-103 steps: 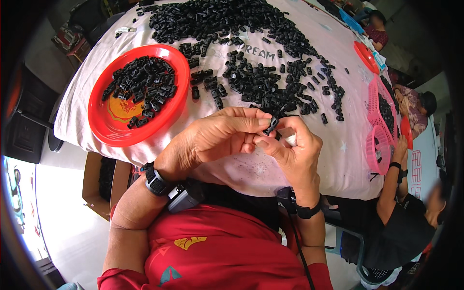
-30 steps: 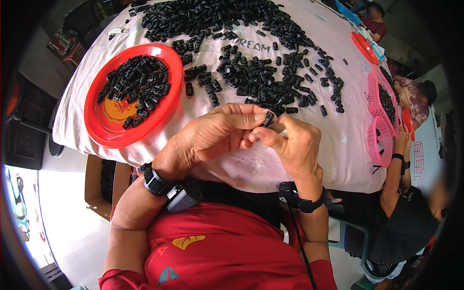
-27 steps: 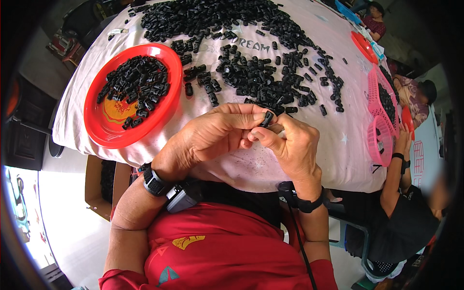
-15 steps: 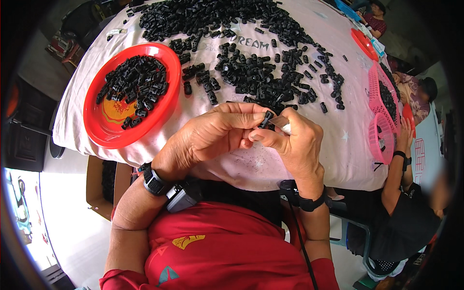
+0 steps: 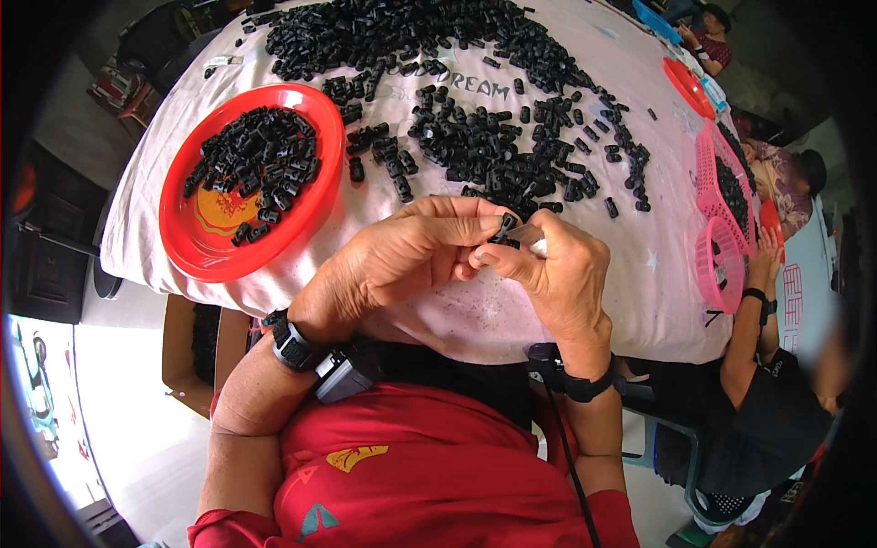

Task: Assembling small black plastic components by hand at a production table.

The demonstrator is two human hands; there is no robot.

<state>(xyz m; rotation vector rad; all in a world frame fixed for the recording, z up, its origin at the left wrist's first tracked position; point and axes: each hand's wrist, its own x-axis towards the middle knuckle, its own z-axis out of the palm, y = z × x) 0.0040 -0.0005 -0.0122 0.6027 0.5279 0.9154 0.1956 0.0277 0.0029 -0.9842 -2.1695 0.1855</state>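
My left hand (image 5: 402, 251) pinches a small black plastic part (image 5: 504, 226) between thumb and fingertips, just in front of the loose heap. Closed around a thin, flat blade (image 5: 523, 234) with a white grip end, my right hand (image 5: 568, 269) brings it against the part, its thumb close below. Where exactly the blade meets the part is too small to tell. Beyond my hands lies a large scattered pile of the same black parts (image 5: 484, 137). To the left stands a red plate (image 5: 192, 251) bearing a heap of similar black parts.
The pink-white cloth (image 5: 438, 320) covers the table. At the right edge are pink baskets (image 5: 705, 265) with black parts and a red dish (image 5: 685, 87). Other people sit along the right side, one person's hands (image 5: 767, 260) near the baskets. A cardboard box (image 5: 178, 352) stands below on the left.
The blade has shifted slightly over the part, and the part has tilted a little in my left fingers. Both arms stay nearly in place.
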